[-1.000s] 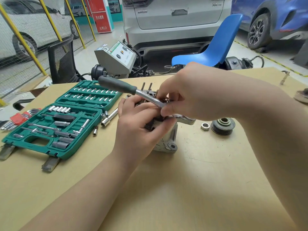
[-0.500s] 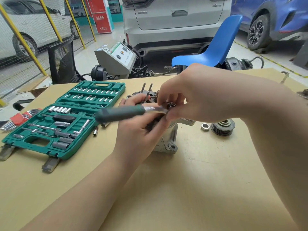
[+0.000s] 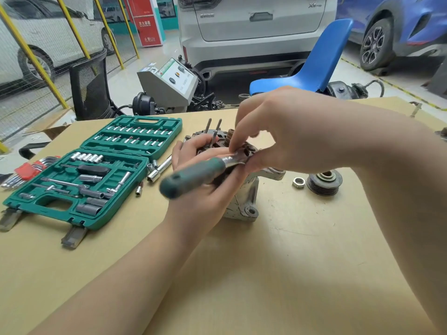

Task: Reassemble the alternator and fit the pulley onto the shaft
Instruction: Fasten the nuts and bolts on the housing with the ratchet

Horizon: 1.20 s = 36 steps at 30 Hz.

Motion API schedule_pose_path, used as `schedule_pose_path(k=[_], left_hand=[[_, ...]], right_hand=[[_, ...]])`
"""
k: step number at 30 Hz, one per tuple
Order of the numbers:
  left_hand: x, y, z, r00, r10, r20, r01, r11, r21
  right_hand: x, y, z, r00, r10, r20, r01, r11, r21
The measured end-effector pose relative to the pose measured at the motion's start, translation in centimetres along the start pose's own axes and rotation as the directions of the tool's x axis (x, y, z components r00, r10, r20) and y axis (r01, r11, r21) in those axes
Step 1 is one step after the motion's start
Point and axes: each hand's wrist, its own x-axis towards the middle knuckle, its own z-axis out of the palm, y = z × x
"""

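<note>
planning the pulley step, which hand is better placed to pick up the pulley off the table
Right, probably. The pulley and nut lie on the table just under the right hand, on its side of the alternator. The left hand grips the alternator from the opposite side.

1. To your left, an open green socket case (image 3: pixel 96 175) lies on the table (image 3: pixel 290 274).
2. Red-holdered hex keys (image 3: pixel 26 171) sit just beside its left edge.
3. Beyond the table you see a blue chair (image 3: pixel 314 66), a grey tester box (image 3: pixel 169 83) and a black mesh chair (image 3: pixel 89 88).
</note>
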Motion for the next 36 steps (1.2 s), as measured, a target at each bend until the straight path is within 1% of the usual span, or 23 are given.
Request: schedule_pose_path(k=[2, 4, 6, 8, 12, 13, 15, 20, 24, 26, 29, 31, 33, 36], left_hand=[[0.1, 0.5, 0.1, 0.995, 0.078, -0.065, -0.079, 0.997, -0.024], [0.0, 0.9, 0.3, 0.993, 0.052, -0.11, -0.058, 0.997, -0.052], [0.0, 0.9, 0.3, 0.992, 0.026, -0.126, -0.033, 0.998, -0.054], [0.0, 0.8, 0.3, 0.992, 0.026, -0.123, -0.033, 0.998, -0.054], [0.1, 0.6, 0.2, 0.997, 0.048, -0.067, -0.053, 0.996, -0.068], [0.0, 0.4, 0.2, 0.998, 0.042, -0.044, -0.044, 0.998, -0.053], [-0.1, 0.1, 0.2, 0.999, 0.022, -0.042, -0.023, 1.0, -0.009], [0.0, 0.3, 0.2, 0.999, 0.017, -0.046, -0.018, 1.0, -0.026], [-0.1, 0.5, 0.1, 0.999, -0.008, -0.052, 0.007, 1.0, -0.024], [-0.1, 0.7, 0.1, 0.999, -0.005, -0.052, 0.003, 1.0, -0.023], [0.0, 0.7, 0.0, 0.998, 0.0, -0.061, -0.001, 1.0, -0.018], [0.0, 0.7, 0.1, 0.998, 0.006, -0.06, -0.007, 1.0, -0.016], [0.0, 0.7, 0.1, 0.998, 0.008, -0.064, -0.009, 1.0, -0.014], [-0.1, 0.5, 0.2, 0.997, 0.017, -0.074, -0.019, 1.0, -0.023]], right_hand=[[0.2, 0.0, 0.1, 1.0, 0.004, -0.008, -0.004, 1.0, -0.027], [0.5, -0.1, 0.3, 0.999, 0.032, -0.008, -0.032, 0.999, -0.03], [0.7, -0.1, 0.7, 0.998, 0.056, -0.014, -0.057, 0.998, -0.027], [0.9, 0.0, 1.0, 0.998, 0.058, -0.011, -0.058, 0.998, -0.022], [0.7, 0.2, 0.4, 1.0, -0.006, 0.024, 0.005, 0.999, 0.032], [0.4, 0.2, 0.1, 0.999, -0.022, 0.028, 0.02, 0.999, 0.041], [0.1, 0.3, -0.3, 0.999, -0.041, 0.035, 0.04, 0.998, 0.044], [-0.7, 0.7, -0.9, 0.998, 0.026, 0.057, -0.031, 0.996, 0.086], [-1.0, 0.0, -1.1, 0.995, 0.05, 0.088, -0.065, 0.982, 0.176], [-0.6, -0.4, -0.9, 0.995, 0.076, 0.061, -0.088, 0.975, 0.205], [-0.2, -0.4, -0.3, 0.993, 0.122, 0.0, -0.12, 0.98, 0.16], [-0.2, -0.2, -0.1, 0.991, 0.132, -0.009, -0.13, 0.986, 0.1], [0.0, 0.0, 0.2, 0.992, 0.122, 0.005, -0.122, 0.991, 0.052], [0.1, 0.3, 0.3, 0.996, 0.089, 0.021, -0.09, 0.995, 0.038]])
